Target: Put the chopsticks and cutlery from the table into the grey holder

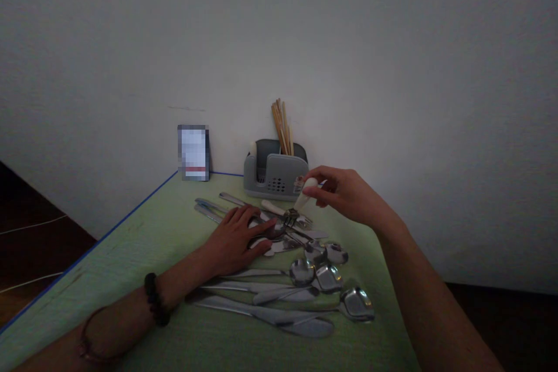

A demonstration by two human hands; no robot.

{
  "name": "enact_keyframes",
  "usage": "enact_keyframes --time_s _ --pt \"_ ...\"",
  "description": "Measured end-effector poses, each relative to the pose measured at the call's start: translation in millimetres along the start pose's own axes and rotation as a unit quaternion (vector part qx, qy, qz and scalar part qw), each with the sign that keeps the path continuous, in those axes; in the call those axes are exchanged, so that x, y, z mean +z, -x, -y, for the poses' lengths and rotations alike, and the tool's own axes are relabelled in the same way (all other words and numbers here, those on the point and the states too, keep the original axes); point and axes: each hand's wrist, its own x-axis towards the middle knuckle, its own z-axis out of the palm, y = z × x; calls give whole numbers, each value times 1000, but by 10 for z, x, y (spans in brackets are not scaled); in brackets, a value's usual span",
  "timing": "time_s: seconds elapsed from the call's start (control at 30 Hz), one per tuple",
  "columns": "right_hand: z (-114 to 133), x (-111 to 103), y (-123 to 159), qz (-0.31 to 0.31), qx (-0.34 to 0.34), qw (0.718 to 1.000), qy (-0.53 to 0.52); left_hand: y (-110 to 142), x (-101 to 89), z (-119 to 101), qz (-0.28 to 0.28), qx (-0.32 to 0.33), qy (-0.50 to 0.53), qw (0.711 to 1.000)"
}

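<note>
My right hand (337, 190) pinches a fork by its white handle (306, 193), with the tines pointing down over the cutlery pile. Flat on that pile rests my left hand (238, 238), fingers spread, touching several metal pieces. Around the hands lie more forks and spoons, including another fork (300, 218) with a pale handle. Nearer to me are a round spoon (301, 272), a square-bowled spoon (357, 304) and a table knife (265, 314), all silver. What lies beneath my left palm is hidden.
Against the wall stands a grey cutlery holder (279, 177) with wooden chopsticks (282, 128) upright in it. A phone with a blurred screen (194, 154) leans at the back left. The green tabletop (143, 244) has a blue edge.
</note>
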Motion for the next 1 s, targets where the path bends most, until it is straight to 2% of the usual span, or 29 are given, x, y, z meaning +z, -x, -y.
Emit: enact_keyframes --time_s 0.17,0.33,0.47,0.6,0.73,0.8,0.87,0.97,1.0 --pt "-29 31 -7 -23 -14 998 55 9 11 -6 0 -19 -14 1000" --pt "-60 34 -15 4 -1 999 49 -7 -9 -25 10 -25 -44 999" --pt "-66 42 -30 -18 -10 996 89 1 -51 -66 22 -26 -49 998" --pt "-51 24 -27 -29 -23 994 101 1 -138 -39 58 -12 -34 998" --pt "19 -39 -7 -56 -31 996 61 -141 -384 107 116 -5 36 993" --pt "67 -63 -4 -83 -32 996 28 -276 -586 141 111 -23 92 989" --pt "111 -74 -6 -111 -26 993 -9 -425 -808 96 101 -32 153 982" --pt "152 -75 -11 -144 -18 986 -79 -618 -1074 -97 145 -48 226 962" --pt "158 -74 -11 -153 -17 982 -106 -665 -1126 -169 176 -55 253 950"
